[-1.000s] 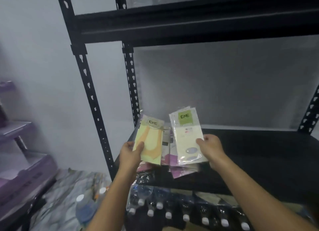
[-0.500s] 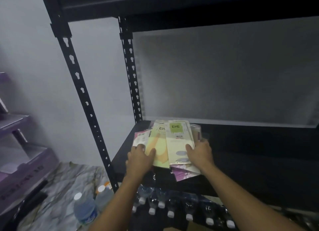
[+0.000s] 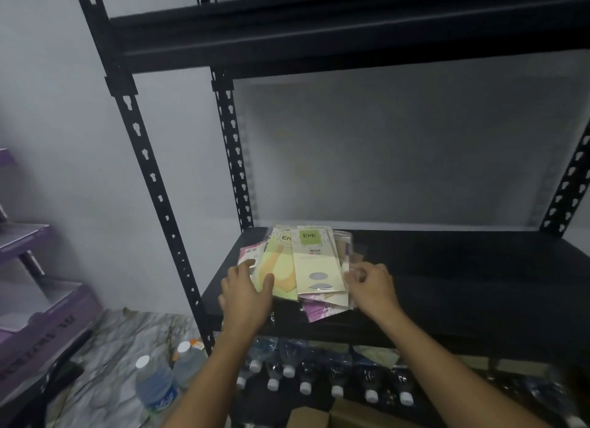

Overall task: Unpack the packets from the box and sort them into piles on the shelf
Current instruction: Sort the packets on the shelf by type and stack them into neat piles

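The lower packets in the pile (image 3: 306,268) lie covered by the two top ones. The left hand (image 3: 245,295) conceals the near corner of the pink packet (image 3: 252,252), and the fine print is too small to read. The right hand (image 3: 372,287) shows blurred fingertips (image 3: 354,272) at the pile's right edge, contact not confirmable, and the cardboard box (image 3: 348,416) is cut off by the bottom edge.

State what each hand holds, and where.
The left hand lies flat on the packets, holding nothing; the right hand touches their right edge, grip unclear.
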Demonstrator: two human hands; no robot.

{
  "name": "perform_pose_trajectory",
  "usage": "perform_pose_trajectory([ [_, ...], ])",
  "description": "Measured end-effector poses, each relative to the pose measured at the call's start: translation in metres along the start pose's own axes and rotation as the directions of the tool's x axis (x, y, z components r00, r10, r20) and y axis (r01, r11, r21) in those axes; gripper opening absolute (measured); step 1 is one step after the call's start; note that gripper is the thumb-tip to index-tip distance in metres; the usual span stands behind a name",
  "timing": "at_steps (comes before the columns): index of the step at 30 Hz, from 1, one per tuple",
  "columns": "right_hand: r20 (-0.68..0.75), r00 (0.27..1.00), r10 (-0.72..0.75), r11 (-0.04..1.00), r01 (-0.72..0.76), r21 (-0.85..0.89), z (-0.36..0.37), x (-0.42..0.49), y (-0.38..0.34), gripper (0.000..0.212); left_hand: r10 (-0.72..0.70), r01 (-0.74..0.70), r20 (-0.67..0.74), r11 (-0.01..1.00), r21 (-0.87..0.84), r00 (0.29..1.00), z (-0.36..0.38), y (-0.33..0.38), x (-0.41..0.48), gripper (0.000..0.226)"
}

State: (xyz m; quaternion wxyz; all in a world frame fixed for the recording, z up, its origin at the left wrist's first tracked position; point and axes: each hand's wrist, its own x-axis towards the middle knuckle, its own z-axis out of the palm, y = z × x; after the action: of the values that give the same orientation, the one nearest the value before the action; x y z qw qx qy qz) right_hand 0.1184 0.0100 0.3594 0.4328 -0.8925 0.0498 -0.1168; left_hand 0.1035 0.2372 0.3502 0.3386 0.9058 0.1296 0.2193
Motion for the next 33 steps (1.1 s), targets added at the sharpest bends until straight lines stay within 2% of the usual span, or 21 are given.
perform_pose_trajectory([
  [8, -0.014, 0.997, -0.075, 0.992, 0.076, 0.097, -0.032, -0.059, 0.013, 0.022, 0.141, -0.136, 0.06, 0.988, -0.079, 0.988, -0.022, 0.024, -0.059, 0.04],
  [11, -0.031, 0.99, -0.136, 0.986, 0.138, 0.09, -0.039, -0.07, 0.009, 0.023, 0.16, -0.141, 0.121, 0.978, -0.156, 0.98, -0.025, 0.032, -0.074, 0.042],
  [15, 0.009, 0.974, -0.224, 0.974, 0.224, 0.035, -0.034, -0.075, 0.001, 0.035, 0.178, -0.157, 0.155, 0.978, -0.139, 0.972, -0.019, 0.026, -0.086, 0.045],
  [19, 0.064, 0.964, -0.257, 0.966, 0.258, -0.009, -0.017, -0.068, -0.005, 0.043, 0.223, -0.21, 0.176, 0.974, -0.09, 0.959, -0.012, 0.015, -0.077, 0.046],
  [22, 0.096, 0.96, -0.262, 0.963, 0.267, -0.043, -0.005, -0.055, -0.005, 0.047, 0.3, -0.303, 0.171, 0.953, -0.013, 0.938, -0.001, 0.017, -0.055, 0.049],
  [26, 0.132, 0.963, -0.236, 0.968, 0.245, -0.058, 0.004, -0.036, 0.003, 0.049, 0.426, -0.474, 0.245, 0.861, 0.186, 0.871, 0.019, 0.03, -0.022, 0.06],
  [29, 0.153, 0.959, -0.238, 0.965, 0.251, -0.07, 0.004, -0.025, 0.01, 0.05, 0.479, -0.565, 0.322, 0.776, 0.279, 0.817, 0.029, 0.032, -0.007, 0.053],
  [33, 0.142, 0.957, -0.254, 0.963, 0.264, -0.056, -0.004, -0.019, 0.02, 0.048, 0.562, -0.63, 0.3, 0.744, 0.223, 0.771, 0.029, 0.026, -0.008, 0.049],
])
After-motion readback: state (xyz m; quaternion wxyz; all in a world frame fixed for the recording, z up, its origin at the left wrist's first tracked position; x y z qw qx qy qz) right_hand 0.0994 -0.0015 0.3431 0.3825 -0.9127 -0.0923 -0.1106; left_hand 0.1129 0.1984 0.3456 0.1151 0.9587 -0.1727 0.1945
